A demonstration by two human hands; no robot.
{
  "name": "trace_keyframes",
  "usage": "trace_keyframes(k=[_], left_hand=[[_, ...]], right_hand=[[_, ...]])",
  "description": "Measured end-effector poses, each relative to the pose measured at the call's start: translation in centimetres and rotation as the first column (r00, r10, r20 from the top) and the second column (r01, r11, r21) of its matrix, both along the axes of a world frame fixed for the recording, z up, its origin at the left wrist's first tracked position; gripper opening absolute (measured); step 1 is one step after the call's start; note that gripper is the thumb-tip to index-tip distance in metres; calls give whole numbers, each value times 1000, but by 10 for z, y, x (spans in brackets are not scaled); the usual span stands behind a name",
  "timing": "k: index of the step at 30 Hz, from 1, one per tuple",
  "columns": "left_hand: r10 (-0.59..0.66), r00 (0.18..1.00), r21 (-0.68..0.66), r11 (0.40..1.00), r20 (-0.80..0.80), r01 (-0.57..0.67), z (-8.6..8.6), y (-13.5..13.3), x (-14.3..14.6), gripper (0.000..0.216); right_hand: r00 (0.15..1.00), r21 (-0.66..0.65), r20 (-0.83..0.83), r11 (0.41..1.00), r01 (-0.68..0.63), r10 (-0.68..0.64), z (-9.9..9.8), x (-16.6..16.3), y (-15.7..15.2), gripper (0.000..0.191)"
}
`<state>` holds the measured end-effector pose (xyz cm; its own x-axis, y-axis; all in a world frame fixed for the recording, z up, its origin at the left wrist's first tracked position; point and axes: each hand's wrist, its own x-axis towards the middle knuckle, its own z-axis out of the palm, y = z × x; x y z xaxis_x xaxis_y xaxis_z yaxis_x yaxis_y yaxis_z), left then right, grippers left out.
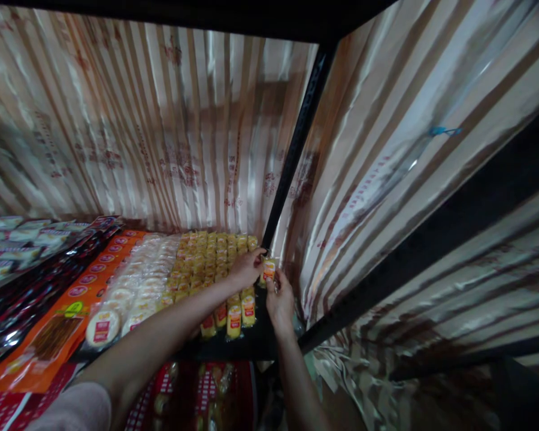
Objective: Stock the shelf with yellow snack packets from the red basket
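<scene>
Both hands are meeting at the back right corner of the shelf, right by the black shelf post [296,143]. The right hand [279,301] is coming up from 6 o'clock and is closing its fingers round the lower half of a small yellow packet [268,269]. The left hand [247,267] is reaching in from 8 o'clock and looks to be pinching the packet's top edge with its fingertips. So the packet is sitting upright between the 2 hands, just off the shelf surface and at 3 o'clock of the stock.

My read on handling: it's a tiny sealed plastic pouch, so very light, a bit slick and crinkly, and probably soft inside (can't read the label, too small). Pinching the flat sealed edges top and bottom seems safer than squeezing the middle.

What's on the shelf:
- yellow packet rows [211,257], packed tight side by side directly at 9 o'clock of the hands, with a few standing at the front edge
- white round packets [130,287], lying in overlapping lines further toward 9 o'clock
- an orange pack [63,323], flat, at 8 o'clock
- dark packs [9,299] beyond that, touching the orange one

A striped plastic sheet [161,131] is hanging behind and along the right side. At 6 o'clock, a lower shelf [233,389] is holding red-wrapped goods, too dim to make out.
</scene>
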<state>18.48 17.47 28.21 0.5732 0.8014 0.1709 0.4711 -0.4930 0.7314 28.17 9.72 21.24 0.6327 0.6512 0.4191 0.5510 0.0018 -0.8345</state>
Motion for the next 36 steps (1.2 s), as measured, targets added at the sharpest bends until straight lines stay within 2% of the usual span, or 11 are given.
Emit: trace_keyframes(k=[5, 10, 14, 17, 23, 31, 36], left_hand=[[-71, 985, 104, 991, -154, 87, 2, 36, 14, 23], [3, 981, 224, 974, -195, 42, -8, 50, 20, 23], [54, 953, 397, 915, -299, 73, -20, 55, 22, 22], [44, 938, 460, 879, -343, 127, -29, 60, 25, 22], [80, 934, 450, 888, -348, 92, -41, 66, 31, 22], [91, 916, 377, 924, -391, 69, -42, 69, 31, 19], [116, 897, 390, 918, -426, 67, -37, 64, 34, 25]], right_hand=[[999, -13, 15, 1000, 29, -29, -7, 11, 28, 43], [995, -80, 52, 993, 91, -87, -20, 13, 46, 46], [990, -152, 82, 980, 126, -115, -31, 13, 54, 50], [984, -211, 135, 967, 144, -117, -35, 13, 57, 48], [978, -260, 195, 957, 129, -79, -40, 15, 61, 46], [993, -120, 107, 992, -33, 46, -69, 14, 64, 50], [999, -35, 45, 999, 2, -1, -82, 16, 64, 45]])
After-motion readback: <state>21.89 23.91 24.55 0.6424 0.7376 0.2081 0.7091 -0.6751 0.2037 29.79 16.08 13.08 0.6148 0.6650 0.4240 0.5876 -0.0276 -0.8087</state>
